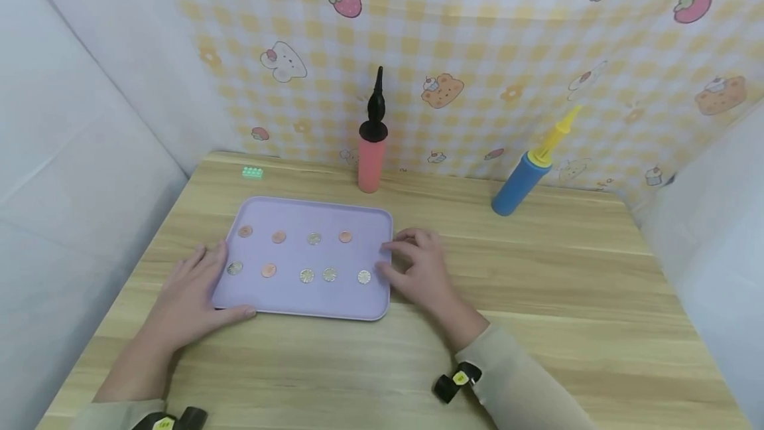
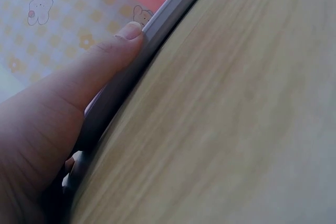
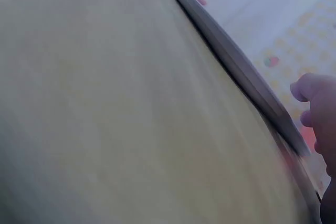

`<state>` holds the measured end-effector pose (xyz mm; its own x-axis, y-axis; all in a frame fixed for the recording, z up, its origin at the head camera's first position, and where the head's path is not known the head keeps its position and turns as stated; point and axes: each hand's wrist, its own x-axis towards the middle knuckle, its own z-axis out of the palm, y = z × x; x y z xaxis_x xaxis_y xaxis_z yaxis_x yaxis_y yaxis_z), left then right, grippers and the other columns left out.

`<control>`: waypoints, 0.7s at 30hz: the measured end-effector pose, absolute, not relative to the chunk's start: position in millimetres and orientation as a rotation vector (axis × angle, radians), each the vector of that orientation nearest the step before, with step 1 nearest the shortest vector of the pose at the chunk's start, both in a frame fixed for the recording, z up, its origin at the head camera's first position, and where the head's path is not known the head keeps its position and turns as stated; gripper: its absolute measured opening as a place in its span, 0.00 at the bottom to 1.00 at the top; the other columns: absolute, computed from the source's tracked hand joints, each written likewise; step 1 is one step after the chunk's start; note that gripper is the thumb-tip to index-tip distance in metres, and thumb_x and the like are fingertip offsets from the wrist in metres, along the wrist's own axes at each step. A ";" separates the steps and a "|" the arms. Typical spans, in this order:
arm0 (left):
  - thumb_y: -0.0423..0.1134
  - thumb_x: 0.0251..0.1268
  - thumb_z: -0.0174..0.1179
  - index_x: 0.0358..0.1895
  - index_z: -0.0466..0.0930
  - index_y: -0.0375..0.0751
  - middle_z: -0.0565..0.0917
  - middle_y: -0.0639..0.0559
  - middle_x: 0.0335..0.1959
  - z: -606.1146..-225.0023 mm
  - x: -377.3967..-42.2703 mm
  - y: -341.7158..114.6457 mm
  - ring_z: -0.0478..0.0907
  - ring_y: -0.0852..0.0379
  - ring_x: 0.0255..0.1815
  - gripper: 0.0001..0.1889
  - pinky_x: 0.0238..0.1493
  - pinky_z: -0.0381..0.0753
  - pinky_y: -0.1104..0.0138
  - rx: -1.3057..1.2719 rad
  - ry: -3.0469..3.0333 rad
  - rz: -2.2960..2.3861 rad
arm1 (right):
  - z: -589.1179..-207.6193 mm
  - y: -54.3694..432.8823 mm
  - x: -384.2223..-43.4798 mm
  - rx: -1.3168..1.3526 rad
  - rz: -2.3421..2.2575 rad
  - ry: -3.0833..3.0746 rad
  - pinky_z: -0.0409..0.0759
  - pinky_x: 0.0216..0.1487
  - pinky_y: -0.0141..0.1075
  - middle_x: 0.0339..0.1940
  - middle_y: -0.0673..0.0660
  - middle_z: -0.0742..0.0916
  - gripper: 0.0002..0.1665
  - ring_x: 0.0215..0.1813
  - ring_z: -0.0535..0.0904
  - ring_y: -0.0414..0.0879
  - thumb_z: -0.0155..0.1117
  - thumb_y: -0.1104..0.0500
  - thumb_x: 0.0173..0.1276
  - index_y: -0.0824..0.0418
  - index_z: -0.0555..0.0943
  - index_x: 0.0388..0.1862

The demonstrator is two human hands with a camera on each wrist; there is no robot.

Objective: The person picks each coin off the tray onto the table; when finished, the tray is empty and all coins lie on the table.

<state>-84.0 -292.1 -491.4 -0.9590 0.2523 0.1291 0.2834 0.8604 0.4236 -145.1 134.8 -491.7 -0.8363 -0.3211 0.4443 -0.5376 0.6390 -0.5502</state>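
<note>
A lilac rectangular tray point(image 1: 346, 304) lies flat on the wooden table, with several coins spread on it in two rough rows. Some are copper-coloured, like the coin point(image 1: 269, 270); others are silvery, like the coin point(image 1: 307, 275). My left hand point(image 1: 188, 304) rests around the tray's front left corner, thumb along the front edge and fingers by the left edge. In the left wrist view, its thumb point(image 2: 113, 53) touches the rim. My right hand point(image 1: 420, 271) is at the right edge, fingers bent and apart from the thumb, nearest a silvery coin point(image 1: 364, 277).
Behind the tray stands a pink hand pump point(image 1: 370, 164) with a black top. A blue and yellow pump point(image 1: 519, 184) leans at the back right. A small green toy brick point(image 1: 253, 172) lies at the back left. A checked cloth point(image 1: 442, 32) hangs behind the table point(image 1: 537, 297).
</note>
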 end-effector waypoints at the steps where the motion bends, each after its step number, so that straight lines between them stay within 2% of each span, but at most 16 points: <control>1: 0.69 0.51 0.78 0.86 0.44 0.30 0.59 0.27 0.82 -491.5 -84.0 -292.0 0.45 0.22 0.84 0.72 0.81 0.33 0.32 -0.429 -2.961 -0.691 | -492.1 131.1 -142.3 0.707 0.996 -2.560 0.67 0.64 0.56 0.55 0.60 0.85 0.18 0.62 0.73 0.59 0.81 0.48 0.62 0.56 0.94 0.47; 3: 0.69 0.51 0.78 0.86 0.44 0.30 0.59 0.27 0.82 -491.7 -83.8 -291.6 0.45 0.22 0.84 0.72 0.81 0.32 0.32 -0.432 -2.960 -0.687 | -492.3 124.1 -136.7 0.737 0.979 -2.574 0.63 0.69 0.61 0.57 0.60 0.85 0.18 0.64 0.72 0.59 0.82 0.47 0.62 0.55 0.94 0.46; 7: 0.69 0.51 0.78 0.86 0.44 0.30 0.59 0.27 0.83 -492.0 -84.3 -290.7 0.45 0.22 0.84 0.72 0.81 0.32 0.32 -0.435 -2.958 -0.684 | -493.6 114.3 -128.4 0.744 0.938 -2.602 0.57 0.71 0.65 0.59 0.59 0.85 0.16 0.67 0.71 0.59 0.82 0.45 0.61 0.51 0.95 0.44; 10: 0.69 0.51 0.78 0.86 0.44 0.30 0.59 0.27 0.83 -491.6 -84.6 -290.5 0.45 0.22 0.83 0.72 0.80 0.32 0.31 -0.434 -2.958 -0.687 | -494.6 111.7 -125.8 0.722 0.945 -2.612 0.59 0.68 0.63 0.62 0.59 0.84 0.15 0.68 0.70 0.59 0.82 0.47 0.61 0.50 0.95 0.44; 17: 0.69 0.52 0.77 0.86 0.44 0.30 0.58 0.28 0.83 -492.7 -84.1 -291.9 0.45 0.22 0.84 0.72 0.81 0.33 0.32 -0.435 -2.959 -0.675 | -497.5 111.0 -126.0 0.698 0.957 -2.633 0.57 0.70 0.66 0.67 0.62 0.82 0.11 0.71 0.67 0.62 0.84 0.50 0.61 0.47 0.96 0.42; 21: 0.69 0.52 0.77 0.86 0.44 0.30 0.59 0.28 0.83 -493.4 -84.0 -292.3 0.45 0.22 0.84 0.72 0.80 0.33 0.31 -0.437 -2.960 -0.677 | -496.6 111.7 -125.8 0.719 0.944 -2.681 0.55 0.71 0.67 0.72 0.63 0.80 0.11 0.74 0.65 0.64 0.83 0.51 0.63 0.45 0.96 0.44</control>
<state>-84.0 -292.3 -493.4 -0.9567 0.2583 0.1339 0.2909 0.8623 0.4145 -125.8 111.7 -496.6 -0.8590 -0.3766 0.3469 -0.5109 0.6759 -0.5312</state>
